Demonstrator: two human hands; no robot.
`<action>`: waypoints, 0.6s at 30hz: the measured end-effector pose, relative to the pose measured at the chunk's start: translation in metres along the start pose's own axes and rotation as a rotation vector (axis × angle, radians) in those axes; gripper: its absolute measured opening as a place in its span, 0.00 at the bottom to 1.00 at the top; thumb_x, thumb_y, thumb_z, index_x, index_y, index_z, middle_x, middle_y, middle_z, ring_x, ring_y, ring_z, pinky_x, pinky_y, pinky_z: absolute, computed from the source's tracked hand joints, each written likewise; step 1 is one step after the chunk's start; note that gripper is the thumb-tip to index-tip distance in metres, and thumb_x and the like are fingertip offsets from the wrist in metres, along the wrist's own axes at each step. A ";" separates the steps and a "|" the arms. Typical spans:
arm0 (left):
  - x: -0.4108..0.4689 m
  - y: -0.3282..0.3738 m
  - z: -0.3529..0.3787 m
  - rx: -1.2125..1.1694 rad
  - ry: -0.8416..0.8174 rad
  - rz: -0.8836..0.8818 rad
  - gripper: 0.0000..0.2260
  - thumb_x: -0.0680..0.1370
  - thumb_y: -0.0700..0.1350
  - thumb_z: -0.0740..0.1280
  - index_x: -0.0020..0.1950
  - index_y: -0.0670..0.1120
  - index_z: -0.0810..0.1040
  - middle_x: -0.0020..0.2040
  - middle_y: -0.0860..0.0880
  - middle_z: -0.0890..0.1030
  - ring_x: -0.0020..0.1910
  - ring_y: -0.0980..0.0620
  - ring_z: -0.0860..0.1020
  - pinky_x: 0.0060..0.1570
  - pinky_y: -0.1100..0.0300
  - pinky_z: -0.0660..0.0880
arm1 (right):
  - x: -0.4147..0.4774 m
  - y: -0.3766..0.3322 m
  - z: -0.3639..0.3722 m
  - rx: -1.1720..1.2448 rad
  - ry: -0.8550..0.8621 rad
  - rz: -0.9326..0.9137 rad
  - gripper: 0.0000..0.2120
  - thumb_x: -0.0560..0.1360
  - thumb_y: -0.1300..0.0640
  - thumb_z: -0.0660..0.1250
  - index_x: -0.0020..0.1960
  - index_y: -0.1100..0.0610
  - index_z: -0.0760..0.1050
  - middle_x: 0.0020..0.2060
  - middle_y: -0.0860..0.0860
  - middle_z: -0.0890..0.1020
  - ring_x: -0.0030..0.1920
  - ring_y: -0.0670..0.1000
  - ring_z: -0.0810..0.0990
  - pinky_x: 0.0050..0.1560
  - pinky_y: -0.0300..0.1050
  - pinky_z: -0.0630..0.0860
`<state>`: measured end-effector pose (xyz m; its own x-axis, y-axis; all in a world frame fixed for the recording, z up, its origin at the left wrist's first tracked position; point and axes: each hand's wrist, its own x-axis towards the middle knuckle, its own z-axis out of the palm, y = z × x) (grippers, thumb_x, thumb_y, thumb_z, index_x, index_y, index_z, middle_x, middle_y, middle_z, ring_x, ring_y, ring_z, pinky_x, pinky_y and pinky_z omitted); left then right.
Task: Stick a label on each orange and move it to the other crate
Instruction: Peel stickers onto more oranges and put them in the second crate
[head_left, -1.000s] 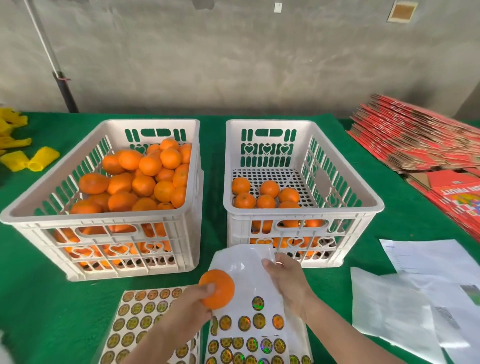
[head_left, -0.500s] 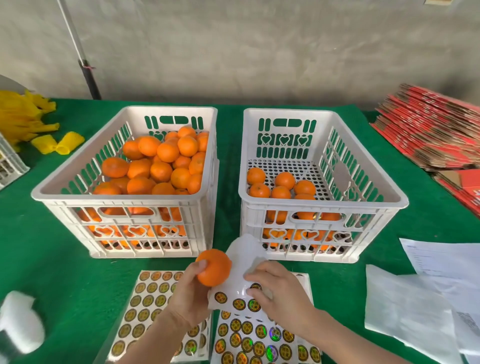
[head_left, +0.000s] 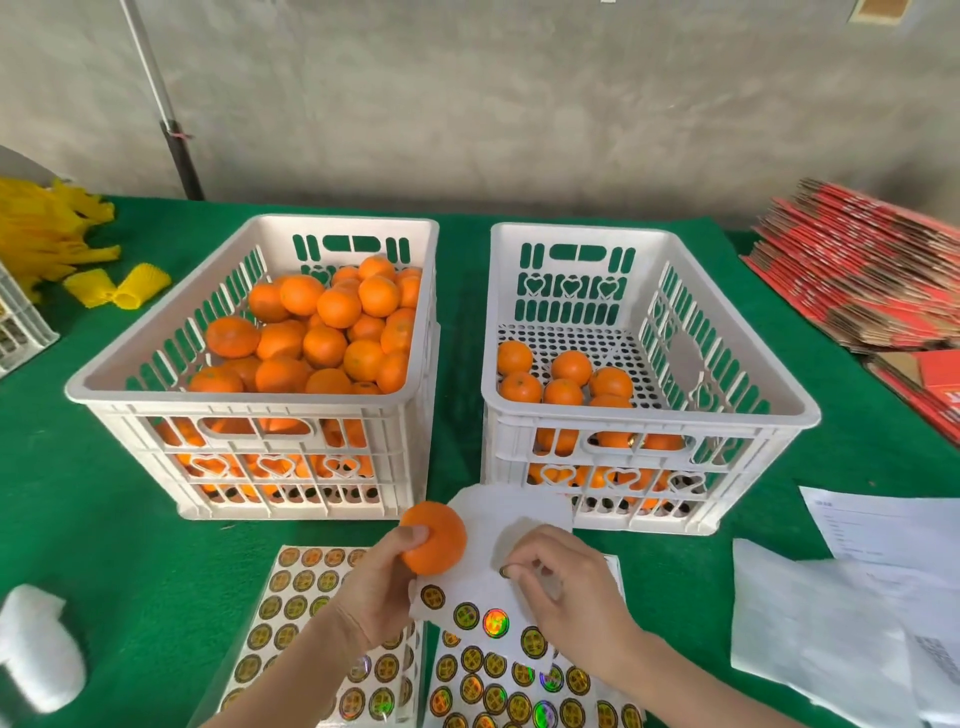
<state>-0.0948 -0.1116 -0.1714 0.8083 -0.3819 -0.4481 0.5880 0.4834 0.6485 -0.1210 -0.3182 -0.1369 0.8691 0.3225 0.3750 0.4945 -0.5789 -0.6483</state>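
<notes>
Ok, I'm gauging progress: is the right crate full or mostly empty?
Mostly empty: the right crate holds only a few oranges at its near end, and its perforated floor shows bare behind them.

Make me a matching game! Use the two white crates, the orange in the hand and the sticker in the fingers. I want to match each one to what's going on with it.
Things:
1. left crate
2. right crate
3. held orange
4. label

States:
a. pinched by the right hand
b. gripped by the left hand
c. heaped with oranges
d. only a few on its floor

Pairs: 1-c, 2-d, 3-b, 4-a
</notes>
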 end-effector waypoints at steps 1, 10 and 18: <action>-0.001 0.002 -0.001 0.063 -0.015 -0.014 0.45 0.47 0.50 0.83 0.61 0.39 0.75 0.52 0.35 0.82 0.48 0.38 0.82 0.46 0.47 0.79 | 0.001 0.001 -0.001 0.019 0.016 0.018 0.04 0.72 0.68 0.68 0.41 0.62 0.79 0.38 0.50 0.79 0.40 0.43 0.74 0.42 0.34 0.71; -0.018 0.026 0.016 0.703 0.149 0.192 0.41 0.51 0.56 0.75 0.63 0.58 0.68 0.60 0.50 0.73 0.55 0.50 0.74 0.49 0.59 0.72 | 0.034 -0.010 -0.018 0.118 0.126 0.135 0.06 0.74 0.68 0.67 0.40 0.60 0.77 0.35 0.53 0.77 0.38 0.50 0.73 0.40 0.48 0.72; -0.030 0.062 0.057 -0.030 -0.200 0.313 0.37 0.54 0.40 0.83 0.61 0.52 0.79 0.54 0.41 0.81 0.49 0.41 0.81 0.44 0.54 0.79 | 0.078 -0.057 -0.043 0.560 0.059 0.299 0.07 0.77 0.62 0.64 0.44 0.52 0.79 0.43 0.45 0.83 0.47 0.44 0.81 0.50 0.42 0.79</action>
<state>-0.0842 -0.1147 -0.0827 0.9290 -0.3565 -0.0996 0.3159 0.6232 0.7154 -0.0818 -0.2925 -0.0421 0.9763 0.1562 0.1497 0.1736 -0.1528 -0.9729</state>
